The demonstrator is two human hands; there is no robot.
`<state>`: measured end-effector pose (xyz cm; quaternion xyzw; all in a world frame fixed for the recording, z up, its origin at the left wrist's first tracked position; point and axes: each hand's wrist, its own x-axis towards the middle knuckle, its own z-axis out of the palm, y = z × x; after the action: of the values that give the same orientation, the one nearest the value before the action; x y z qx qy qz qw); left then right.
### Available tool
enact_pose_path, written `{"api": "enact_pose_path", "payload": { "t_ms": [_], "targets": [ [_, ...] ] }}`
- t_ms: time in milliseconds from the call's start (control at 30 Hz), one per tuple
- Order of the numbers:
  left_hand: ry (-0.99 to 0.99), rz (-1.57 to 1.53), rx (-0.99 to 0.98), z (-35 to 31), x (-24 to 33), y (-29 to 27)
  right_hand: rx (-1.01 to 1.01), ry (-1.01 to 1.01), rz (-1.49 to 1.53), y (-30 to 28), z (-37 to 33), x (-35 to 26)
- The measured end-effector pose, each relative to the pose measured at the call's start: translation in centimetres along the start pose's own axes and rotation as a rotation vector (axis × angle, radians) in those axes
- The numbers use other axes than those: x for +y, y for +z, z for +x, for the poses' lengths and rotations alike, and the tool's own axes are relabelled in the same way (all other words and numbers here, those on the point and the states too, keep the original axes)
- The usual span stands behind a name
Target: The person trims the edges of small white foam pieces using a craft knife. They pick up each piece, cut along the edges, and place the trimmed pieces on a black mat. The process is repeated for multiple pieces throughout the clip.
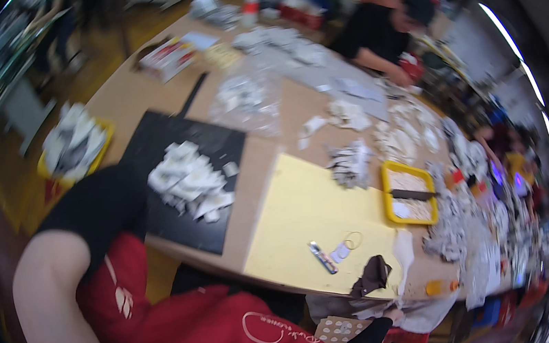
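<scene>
My left arm, bare above and black-sleeved below, bends beside a black board point(223, 147) with a loose heap of white cloth pieces point(185, 176) on it; my left hand does not show. At lower right, my small, blurred right hand point(395, 316) is by white material point(425, 315) hanging at the table edge; I cannot make out its fingers or whether it grips anything. Near it, a dark brown cloth piece point(373, 275) lies on a pale yellow sheet point(306, 202), with a slim pen-like tool point(322, 257) and a thin loop point(353, 239).
A yellow tray point(387, 197) of small pale pieces has a dark bar across it. Grey-white bundles point(350, 163) lie beyond the sheet. A yellow basket point(109, 139) of cloth stands left. A co-worker in black point(371, 34) leans over the far side. An orange bottle point(441, 286) lies right.
</scene>
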<state>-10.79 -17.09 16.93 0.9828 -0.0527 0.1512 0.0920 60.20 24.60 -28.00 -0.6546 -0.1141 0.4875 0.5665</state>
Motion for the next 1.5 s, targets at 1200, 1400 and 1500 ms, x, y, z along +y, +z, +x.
{"api": "enact_pose_path", "payload": {
  "t_ms": [1200, 1400, 1500],
  "targets": [
    [-0.104, -0.250, 0.119, -1.4, 9.8, -2.1, -1.289, -0.957, -0.582, 37.6, -52.5, 3.1],
    [0.048, -0.481, 0.447, -5.2, 4.1, -3.0, -1.321, -0.862, -0.821, 43.5, -57.7, 8.6],
    [-0.239, -0.449, 0.997, -11.8, -2.4, 2.3, -1.177, -1.168, -1.008, 44.4, -57.3, 10.0]
  ]
}}
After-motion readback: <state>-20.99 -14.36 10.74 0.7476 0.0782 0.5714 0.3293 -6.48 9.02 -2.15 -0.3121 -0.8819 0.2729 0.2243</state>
